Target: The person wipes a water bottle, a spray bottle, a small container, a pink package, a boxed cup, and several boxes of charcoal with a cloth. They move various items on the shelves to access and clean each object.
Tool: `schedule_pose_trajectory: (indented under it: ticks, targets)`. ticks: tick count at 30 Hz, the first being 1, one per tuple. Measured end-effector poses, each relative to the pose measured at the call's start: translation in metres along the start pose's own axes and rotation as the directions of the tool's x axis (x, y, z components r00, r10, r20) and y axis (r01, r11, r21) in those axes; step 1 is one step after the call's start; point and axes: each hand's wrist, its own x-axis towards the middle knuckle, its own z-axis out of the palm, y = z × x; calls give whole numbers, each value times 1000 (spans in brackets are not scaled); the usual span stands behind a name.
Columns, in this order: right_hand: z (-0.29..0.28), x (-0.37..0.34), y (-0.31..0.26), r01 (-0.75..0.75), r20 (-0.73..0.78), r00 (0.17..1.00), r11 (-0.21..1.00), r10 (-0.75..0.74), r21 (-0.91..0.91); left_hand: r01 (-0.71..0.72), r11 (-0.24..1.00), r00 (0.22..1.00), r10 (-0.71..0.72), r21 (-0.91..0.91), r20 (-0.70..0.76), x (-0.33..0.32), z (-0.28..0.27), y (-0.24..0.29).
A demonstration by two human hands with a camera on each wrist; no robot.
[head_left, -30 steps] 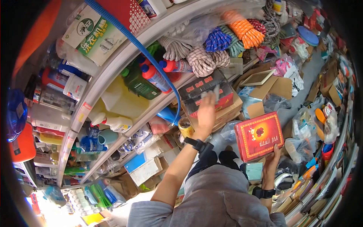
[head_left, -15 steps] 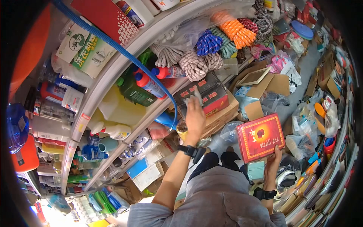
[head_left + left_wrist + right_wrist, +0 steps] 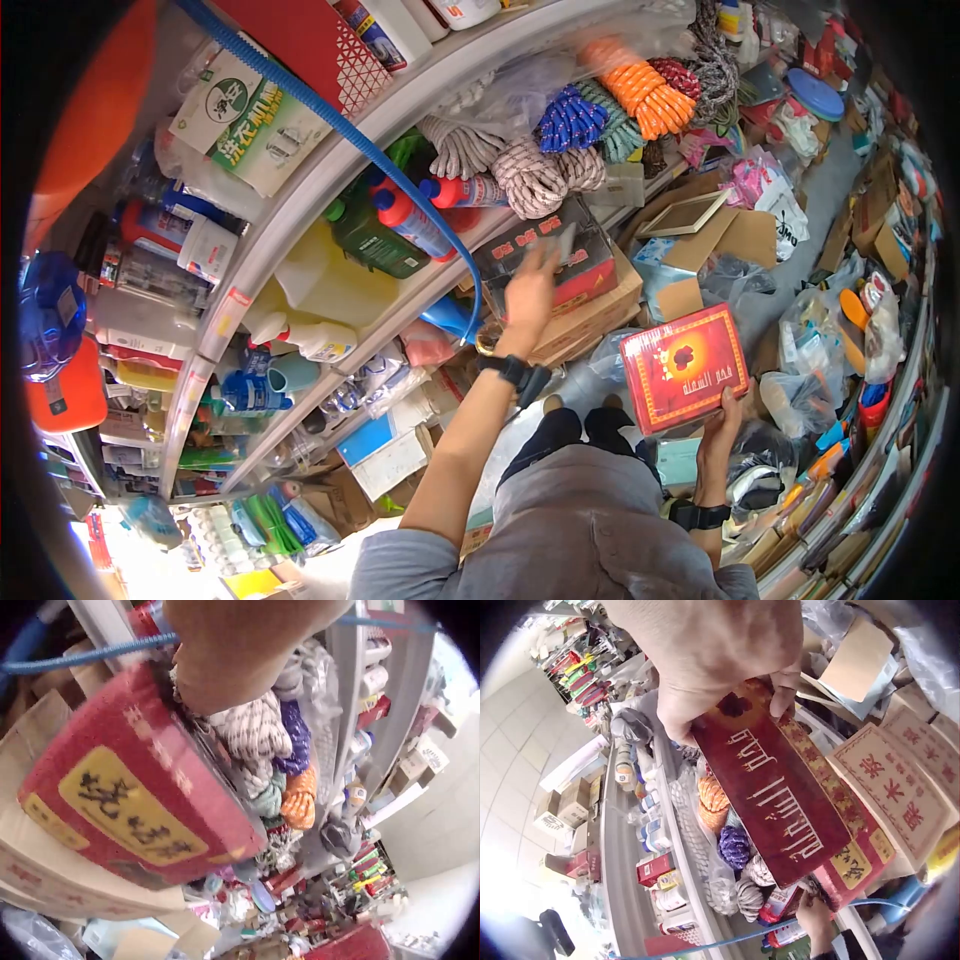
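My left hand (image 3: 530,295) is over the top of a black and red box (image 3: 545,255), with a small blurred grey-white thing (image 3: 567,243) pinched at its fingertips; whether that touches the lid I cannot tell. The left wrist view shows the hand (image 3: 232,660) above this box's red side (image 3: 135,787). My right hand (image 3: 718,440) grips a flat red box with a gold border (image 3: 685,365) by its lower right edge. In the right wrist view that hand (image 3: 712,652) has fingers and thumb around the box (image 3: 769,787).
Cardboard boxes (image 3: 590,320) lie under the black and red box. Rope bundles (image 3: 645,95), bottles (image 3: 375,240) and a blue hose (image 3: 350,130) line the shelf side. Open cartons (image 3: 740,235) and plastic bags (image 3: 800,400) cover the floor on the right.
Across the black and red box's lid, my left hand has gone left, then a little back right, its fingers blurred. My right hand has kept its grip on the flat red box, nearly still.
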Motion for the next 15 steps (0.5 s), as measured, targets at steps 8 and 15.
schedule_pose_trajectory:
  ticks: [8, 15]
  targets:
    - [-4, 1, -1, 1, -12, 1000, 1000, -1, 1, 416, 890, 909, -404, 188, -100, -10, -32, -64]
    - [0, -4, -5, -21, -45, 999, 1000, 21, 8, 242, 916, 968, -206, 319, -141, 6, -17, -38]
